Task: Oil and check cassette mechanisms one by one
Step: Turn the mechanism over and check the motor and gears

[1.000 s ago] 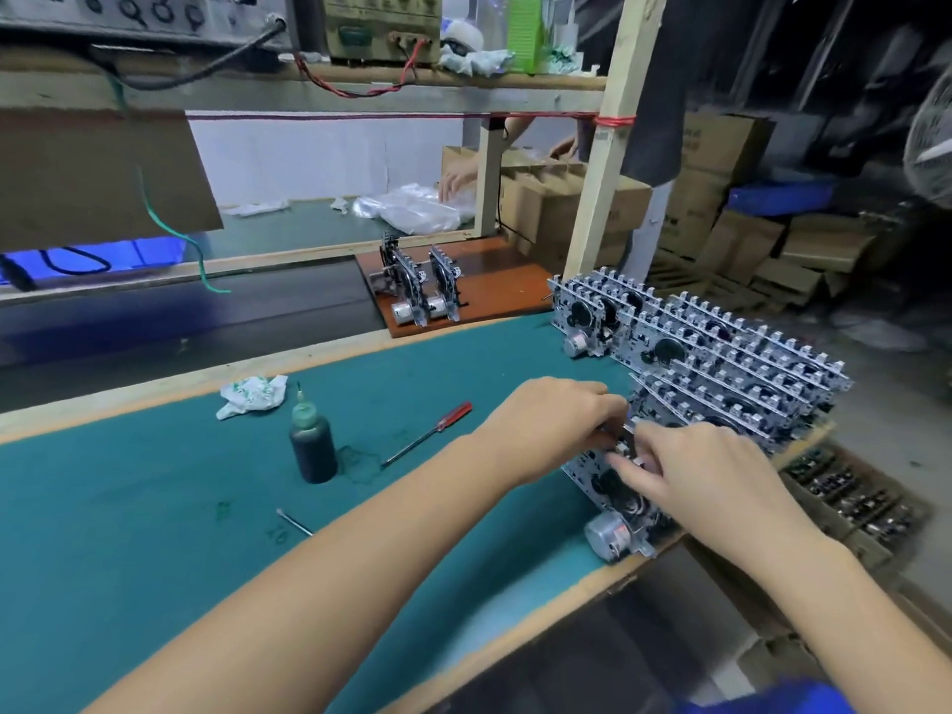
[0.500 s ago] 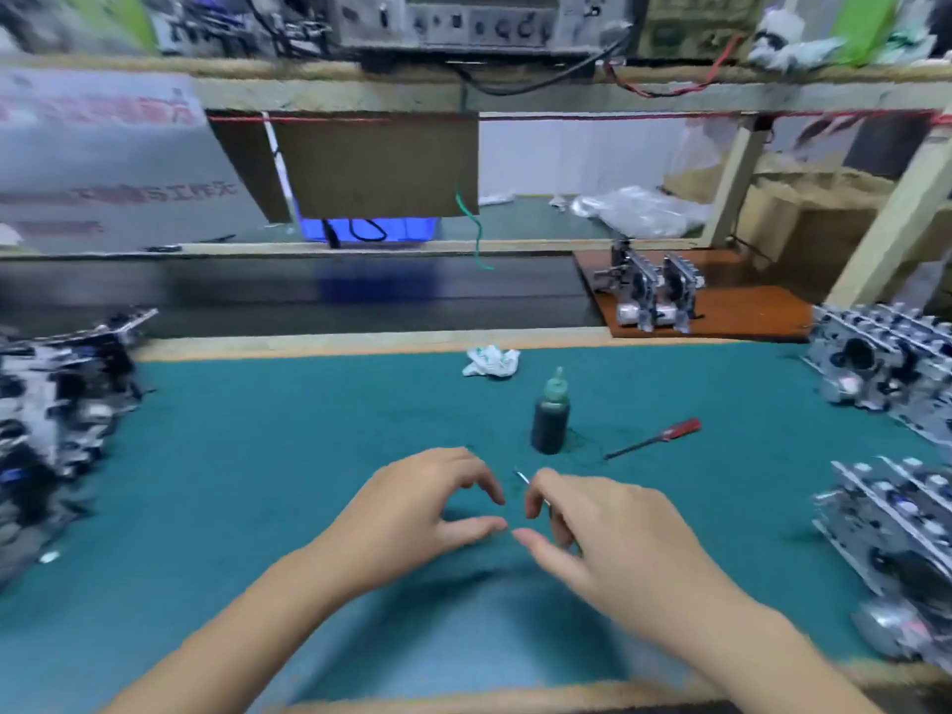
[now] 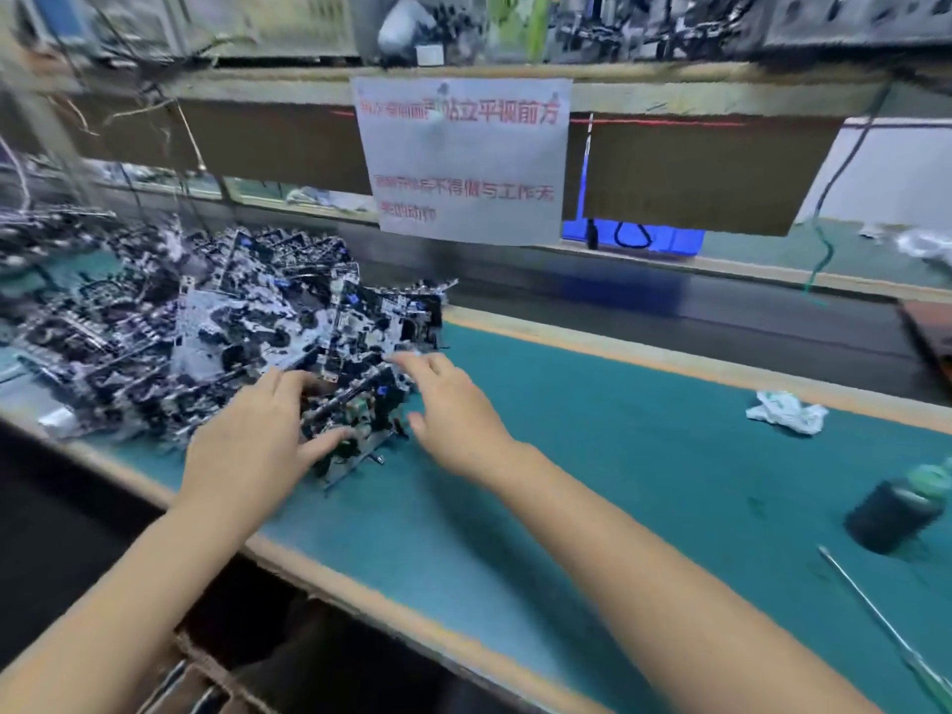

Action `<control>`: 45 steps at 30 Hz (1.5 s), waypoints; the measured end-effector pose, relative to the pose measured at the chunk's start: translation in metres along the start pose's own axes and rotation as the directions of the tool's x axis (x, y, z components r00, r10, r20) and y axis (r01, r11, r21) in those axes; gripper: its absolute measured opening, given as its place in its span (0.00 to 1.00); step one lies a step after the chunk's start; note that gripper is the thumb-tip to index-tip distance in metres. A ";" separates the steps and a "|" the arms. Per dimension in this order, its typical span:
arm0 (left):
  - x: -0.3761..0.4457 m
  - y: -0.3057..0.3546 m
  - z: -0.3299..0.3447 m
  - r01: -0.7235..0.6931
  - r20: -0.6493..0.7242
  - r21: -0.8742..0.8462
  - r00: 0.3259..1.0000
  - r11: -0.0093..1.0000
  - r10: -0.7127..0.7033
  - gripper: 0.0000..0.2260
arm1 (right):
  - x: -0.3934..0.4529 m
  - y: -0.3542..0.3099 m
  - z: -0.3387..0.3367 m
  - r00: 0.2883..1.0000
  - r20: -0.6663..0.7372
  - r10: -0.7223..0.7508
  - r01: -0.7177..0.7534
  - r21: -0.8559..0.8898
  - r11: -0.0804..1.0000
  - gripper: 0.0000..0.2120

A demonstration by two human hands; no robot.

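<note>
Between both hands' spread fingers, touching them, lies one cassette mechanism at the pile's edge.

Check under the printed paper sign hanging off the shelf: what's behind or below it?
Below the paper sign runs a dark, blurred belt. Right of its lower edge a blue panel with a black cable loop shows. Whatever lies directly behind the sheet is covered.

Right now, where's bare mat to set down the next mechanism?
Bare green mat runs from the right hand across to the white rag and oil bottle. Near edge below the forearms is free too. Crowded: the pile of mechanisms at left, where the left hand reaches.
</note>
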State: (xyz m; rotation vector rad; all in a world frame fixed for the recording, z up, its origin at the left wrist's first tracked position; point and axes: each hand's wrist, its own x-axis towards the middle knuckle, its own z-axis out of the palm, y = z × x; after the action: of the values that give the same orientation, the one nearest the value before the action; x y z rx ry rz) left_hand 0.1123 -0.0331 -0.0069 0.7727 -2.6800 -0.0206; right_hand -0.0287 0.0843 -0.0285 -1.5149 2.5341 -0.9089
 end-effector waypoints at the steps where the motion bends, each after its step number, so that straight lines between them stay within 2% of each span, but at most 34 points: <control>1: 0.004 -0.004 0.003 0.046 0.052 0.017 0.998 0.999 -0.047 0.25 | 0.011 0.000 0.005 0.999 0.042 -0.006 0.008 -0.047 0.999 0.31; 4: 0.015 -0.008 0.014 0.031 0.144 -0.074 0.989 0.997 -0.020 0.24 | 0.030 0.005 0.011 0.987 0.145 -0.073 0.102 -0.203 0.974 0.30; 8: 0.019 -0.011 0.016 -0.092 0.140 -0.189 0.983 0.978 0.120 0.19 | 0.024 0.011 -0.001 0.982 0.073 -0.175 0.189 -0.274 0.943 0.19; 10: 0.014 -0.004 0.015 -0.163 0.145 -0.250 0.968 0.955 0.203 0.18 | 0.007 0.019 -0.015 0.977 0.073 -0.202 0.215 -0.287 0.933 0.18; 14: 0.001 0.043 0.014 -0.314 0.080 -0.438 0.920 0.842 0.384 0.15 | -0.057 0.044 -0.058 0.996 0.022 -0.085 0.088 -0.176 0.980 0.16; 18: -0.005 0.117 0.025 -0.464 0.027 -0.540 0.824 0.702 0.565 0.13 | -0.136 0.073 -0.107 0.983 -0.087 0.163 -0.175 -0.161 0.971 0.15; 21: -0.017 0.173 0.040 -0.590 -0.100 -0.545 0.751 0.595 0.653 0.15 | -0.190 0.088 -0.129 0.936 -0.238 0.260 -0.329 -0.323 0.887 0.16; 25: -0.043 0.229 0.061 -0.796 -0.329 -0.365 0.595 0.482 0.733 0.18 | -0.247 0.099 -0.133 0.894 -0.361 0.265 -0.425 -0.495 0.758 0.23; 28: -0.053 0.241 0.078 -0.874 -0.470 -0.246 0.485 0.419 0.737 0.13 | -0.279 0.110 -0.124 0.925 -0.346 0.160 -0.342 -0.566 0.750 0.26; 29: -0.054 0.240 0.085 -0.883 -0.485 -0.224 0.468 0.412 0.739 0.13 | -0.288 0.114 -0.120 0.938 -0.323 0.130 -0.304 -0.580 0.755 0.26; 31: -0.054 0.233 0.095 -0.872 -0.429 -0.261 0.489 0.414 0.759 0.22 | -0.303 0.123 -0.114 0.949 -0.303 0.091 -0.259 -0.580 0.772 0.25; 34: -0.050 0.224 0.099 -0.707 -0.123 -0.552 0.594 0.443 0.795 0.45 | -0.314 0.131 -0.111 0.915 -0.370 0.164 -0.336 -0.469 0.817 0.27; 36: -0.048 0.224 0.101 -0.533 0.068 -0.696 0.617 0.480 0.784 0.53 | -0.318 0.134 -0.112 0.864 -0.431 0.259 -0.443 -0.410 0.797 0.26; 40: -0.044 0.232 0.103 -0.483 0.134 -0.734 0.587 0.479 0.798 0.55 | -0.325 0.141 -0.118 0.709 -0.472 0.523 -0.682 -0.272 0.679 0.12; 42: -0.044 0.235 0.105 -0.422 0.146 -0.775 0.604 0.471 0.783 0.54 | -0.324 0.148 -0.125 0.630 -0.483 0.608 -0.767 -0.263 0.585 0.06; 44: -0.043 0.235 0.105 -0.365 0.154 -0.813 0.616 0.454 0.772 0.52 | -0.319 0.155 -0.133 0.625 -0.449 0.638 -0.780 -0.376 0.500 0.06; 45: -0.042 0.235 0.104 -0.352 0.157 -0.825 0.610 0.443 0.776 0.52 | -0.314 0.157 -0.137 0.648 -0.427 0.631 -0.761 -0.409 0.504 0.06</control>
State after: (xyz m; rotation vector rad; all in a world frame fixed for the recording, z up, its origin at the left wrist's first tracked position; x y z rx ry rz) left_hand -0.0100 0.1803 -0.0930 -0.5746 -2.8384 -1.2316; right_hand -0.0351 0.4589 -0.0726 -0.2156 3.3132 -0.1968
